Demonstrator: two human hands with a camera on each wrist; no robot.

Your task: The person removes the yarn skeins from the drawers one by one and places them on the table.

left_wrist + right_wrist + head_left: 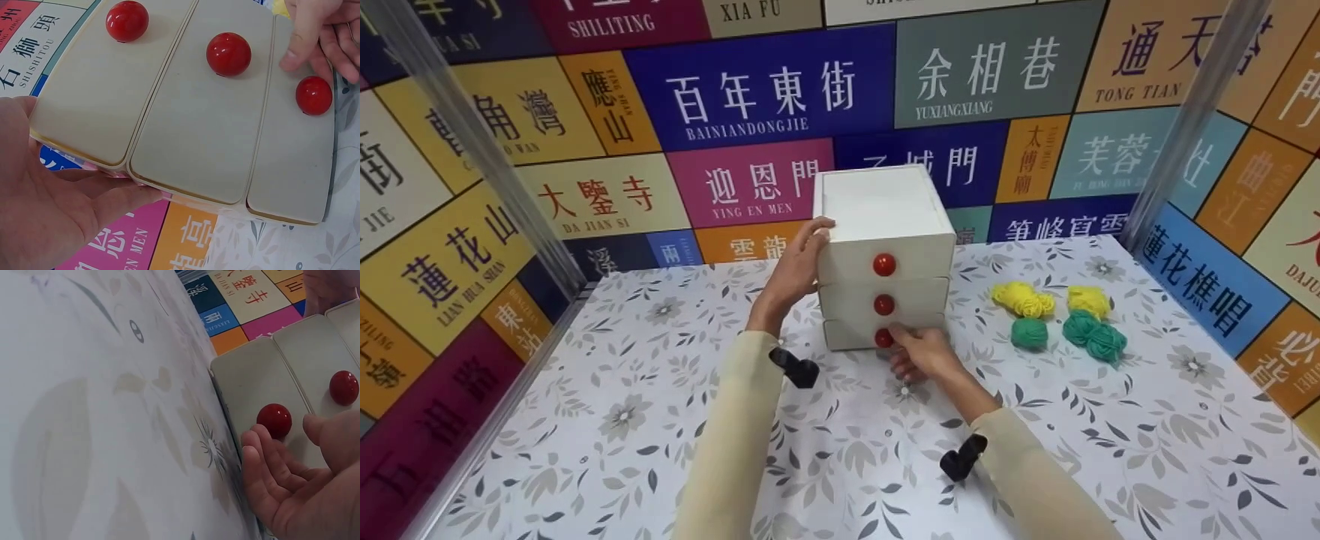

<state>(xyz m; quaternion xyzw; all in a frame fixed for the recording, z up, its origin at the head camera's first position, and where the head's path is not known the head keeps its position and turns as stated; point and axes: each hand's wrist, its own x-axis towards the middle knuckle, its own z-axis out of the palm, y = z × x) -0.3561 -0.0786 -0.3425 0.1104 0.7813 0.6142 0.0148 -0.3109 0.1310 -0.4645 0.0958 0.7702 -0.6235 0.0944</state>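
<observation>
Nearest us, two cream sleeves [735, 442] come in from six o'clock, each with a black wrist device [795, 367] near its cuff. Past them we find the right hand [926, 356] at about five o'clock on the off-white three-drawer cabinet [919, 259], its thumb and loosely bent fingers apart around the bottom red knob [314, 95]; we see no firm pinch. The left hand [790, 274] rests against the cabinet's side at nine o'clock, fingers spread and reaching the top edge, not clamped.

The cabinet stands upright on the floral-covered surface [622, 457], just above the middle of the head view. All three drawers look closed, with the middle red knob [883, 304] and the top red knob [884, 264] in line at twelve o'clock above the lowest.

We judge the cabinet stiff and fairly light, apt to slide or tip when pulled, so it wants bracing high on its side. The glossy round knobs may be slippery; we would take hold behind the bulge, thumb against fingers.

Around four o'clock from the cabinet lie soft, light-looking green yarn balls [1029, 334] and, just beyond, yellow yarn bundles [1023, 298]. Farthest, at twelve, rises the colourful sign-covered wall [761, 86].
</observation>
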